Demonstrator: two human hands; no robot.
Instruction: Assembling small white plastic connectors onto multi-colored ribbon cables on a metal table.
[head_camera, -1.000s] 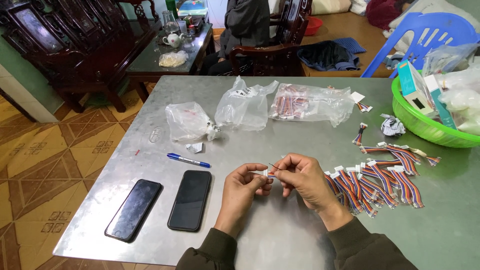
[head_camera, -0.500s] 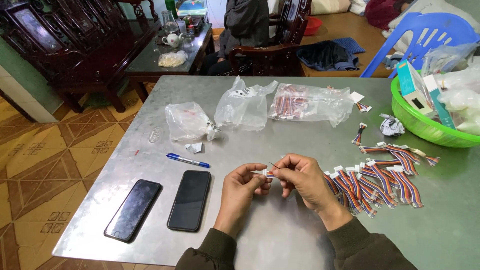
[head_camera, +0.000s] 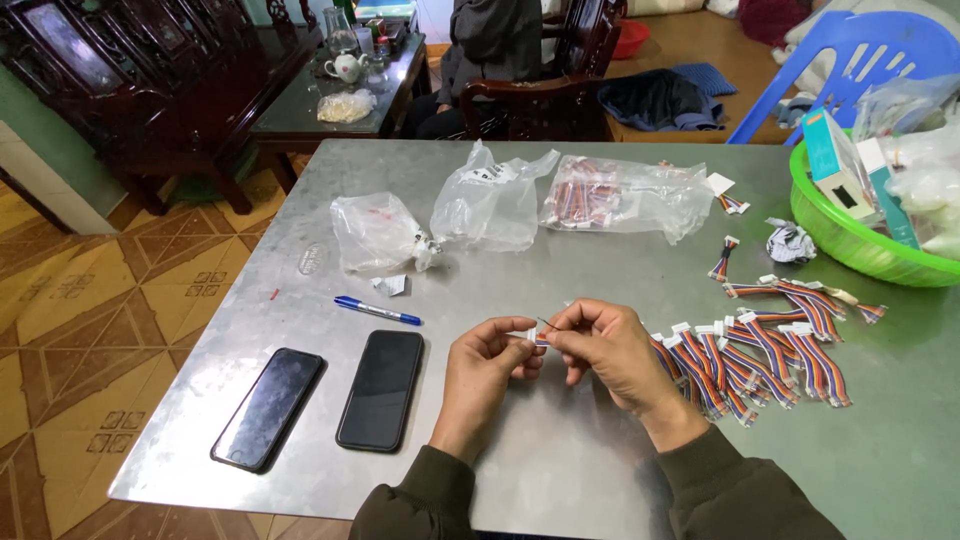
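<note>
Near the table's (head_camera: 620, 480) front edge, our left hand (head_camera: 485, 365) pinches a small white connector (head_camera: 533, 337) steady while our right hand (head_camera: 600, 345) pinches a thin pin (head_camera: 549, 324) at it, cable pile (head_camera: 760, 350) waiting rightward.

We have just one view, and it comes from a camera worn on the head. It looks down and forward, over the near edge of a shiny metal table (head_camera: 560, 470). Our two sleeves come up from the bottom of the picture, so the camera sits right above our arms. The left hand (head_camera: 487, 365) and the right hand (head_camera: 605, 345) are close to the camera, near the middle. Farther off, the view reaches the far table edge, and beyond it dark wooden chairs (head_camera: 150, 70) on the left and a blue plastic chair (head_camera: 850, 60) at the far right. On the left we also see the tiled floor (head_camera: 80, 320). There is no second view to share anything with.
</note>
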